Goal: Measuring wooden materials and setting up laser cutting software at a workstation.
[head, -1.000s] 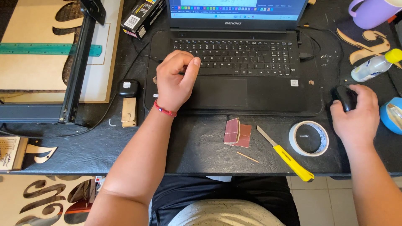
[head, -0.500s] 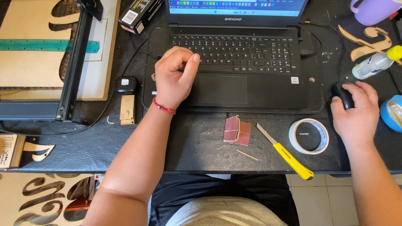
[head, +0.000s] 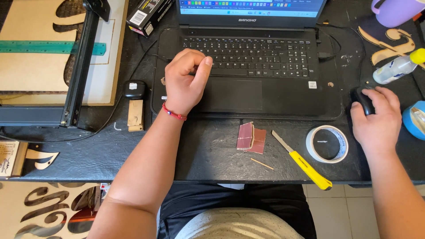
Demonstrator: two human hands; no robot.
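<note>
A black laptop (head: pixel 283 90) stands open on the black table (head: pixel 203 159), its screen lit. My left hand (head: pixel 183 82) rests curled on the left side of the keyboard and palm rest, a red cord bracelet on its wrist. My right hand (head: pixel 376 121) lies over a black computer mouse (head: pixel 364 99) to the right of the laptop and grips it.
In front of the laptop lie folded reddish sandpaper (head: pixel 251 137), a yellow utility knife (head: pixel 303 161), a thin wooden stick (head: pixel 261 164) and a white tape roll (head: pixel 326 144). A laser cutter frame (head: pixel 79 66) over a wooden board (head: pixel 31 66) fills the left. A spray bottle (head: pixel 396 67) and purple mug (head: pixel 394 11) stand at right.
My left hand has shifted slightly up onto the keyboard with the fingers curled more. My right hand stays on the mouse.
</note>
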